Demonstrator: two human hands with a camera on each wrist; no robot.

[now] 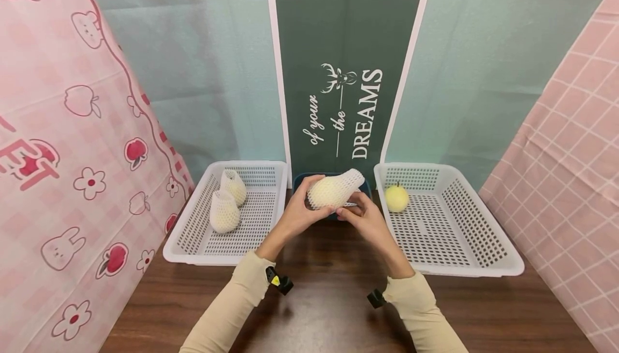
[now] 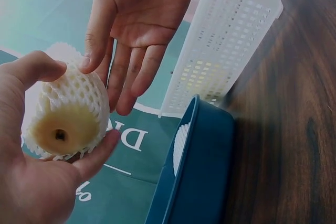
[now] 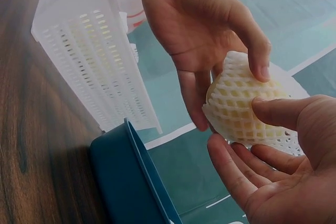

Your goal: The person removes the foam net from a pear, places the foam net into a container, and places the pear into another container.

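A pale yellow pear sits inside a white foam net, held up above a dark blue tub. My left hand grips the netted pear from the left, thumb on one side and fingers on the other. In the left wrist view the pear's base with its dark hollow shows through the net's opening. From the other side, my right hand has its thumb on the net and its fingers beneath it. The net's loose narrow end points up and to the right in the head view.
On the left, a white basket contains two netted pears. Inside the white basket on the right lies a bare pear. White foam netting shows in the tub. A printed cloth hangs behind the wooden table.
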